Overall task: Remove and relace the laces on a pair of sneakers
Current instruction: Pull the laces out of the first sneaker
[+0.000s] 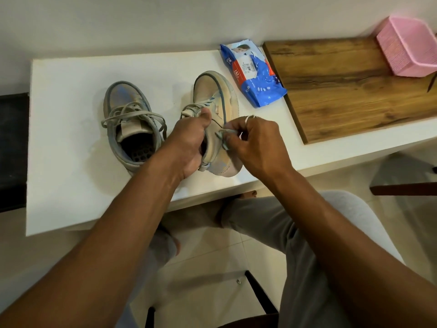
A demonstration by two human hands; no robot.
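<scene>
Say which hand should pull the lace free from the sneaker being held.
Right. The right hand pinches the lace beside the sneaker, while the left hand grips its collar, probably steadying it.

The table (pixel 71 185) is plain white. The left sneaker (pixel 127 100), at 10 o'clock, is pale beige with grey-blue trim and a light-blue smear on the toe; its laces (pixel 132 114) are grey, its insole (pixel 139 150) black with a grid of holes. The right sneaker (pixel 212 91), at 12 o'clock, is cream-beige with blue piping; its lace (pixel 224 134) is blue-grey. At 1 o'clock the wipes pack (pixel 260 91) is blue with white dots and a red-and-white label. The board (pixel 343 91) at 2 o'clock is brown woodgrain with dark streaks; the basket (pixel 406 50) is pink, finely ribbed
</scene>
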